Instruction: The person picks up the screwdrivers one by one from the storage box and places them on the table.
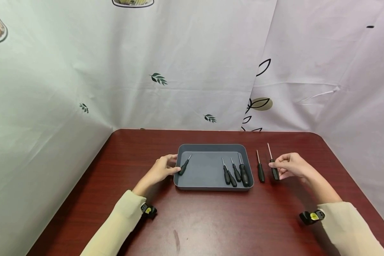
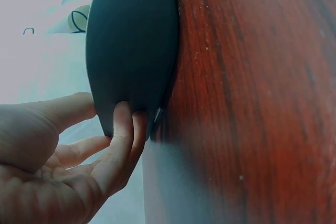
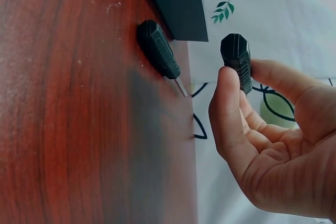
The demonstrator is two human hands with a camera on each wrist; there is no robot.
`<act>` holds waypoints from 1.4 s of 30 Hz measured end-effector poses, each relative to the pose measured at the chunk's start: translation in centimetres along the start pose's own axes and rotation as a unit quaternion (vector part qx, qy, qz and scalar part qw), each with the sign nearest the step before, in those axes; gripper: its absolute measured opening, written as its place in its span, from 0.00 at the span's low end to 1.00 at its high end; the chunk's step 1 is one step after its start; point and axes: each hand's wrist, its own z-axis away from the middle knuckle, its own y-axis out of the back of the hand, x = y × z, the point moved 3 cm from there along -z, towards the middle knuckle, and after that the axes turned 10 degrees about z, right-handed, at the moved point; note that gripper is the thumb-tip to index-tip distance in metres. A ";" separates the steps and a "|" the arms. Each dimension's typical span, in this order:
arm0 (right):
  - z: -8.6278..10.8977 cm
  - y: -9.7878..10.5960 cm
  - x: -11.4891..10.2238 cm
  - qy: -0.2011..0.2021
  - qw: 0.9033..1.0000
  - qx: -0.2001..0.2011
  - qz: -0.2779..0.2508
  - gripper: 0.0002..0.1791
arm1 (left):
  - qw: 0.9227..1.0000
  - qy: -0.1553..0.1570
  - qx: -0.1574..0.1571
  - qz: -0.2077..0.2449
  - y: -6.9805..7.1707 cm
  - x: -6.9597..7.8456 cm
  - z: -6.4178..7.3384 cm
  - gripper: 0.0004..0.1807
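Note:
My right hand (image 1: 290,166) pinches a screwdriver (image 1: 274,170) by its black ribbed handle, its shaft pointing toward the far side. In the right wrist view the held handle (image 3: 236,59) sits between thumb and fingers, raised off the table. Another black-handled screwdriver (image 1: 260,170) lies on the table, between that hand and the grey tray (image 1: 208,188). At the tray's left end my left hand (image 1: 162,169) grips the rim, fingers against the outer wall (image 2: 131,40). Inside the tray, one screwdriver (image 1: 184,168) leans near the left wall; several more (image 1: 244,176) lie side by side at the right.
The dark red wooden table (image 1: 204,220) carries the tray toward its far edge. White patterned cloth (image 1: 185,99) hangs behind the table and along both sides.

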 end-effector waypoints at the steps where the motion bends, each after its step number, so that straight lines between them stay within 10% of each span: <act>1: 0.0 0.0 0.0 -0.002 1.000 0.000 0.001 0.15 | 1.000 0.001 0.001 0.001 0.0 0.0 0.0 0.32; 42: -0.8 -0.4 1.9 -0.050 0.999 0.014 0.014 0.13 | 1.000 -0.003 -0.002 0.008 0.0 0.0 0.2 0.32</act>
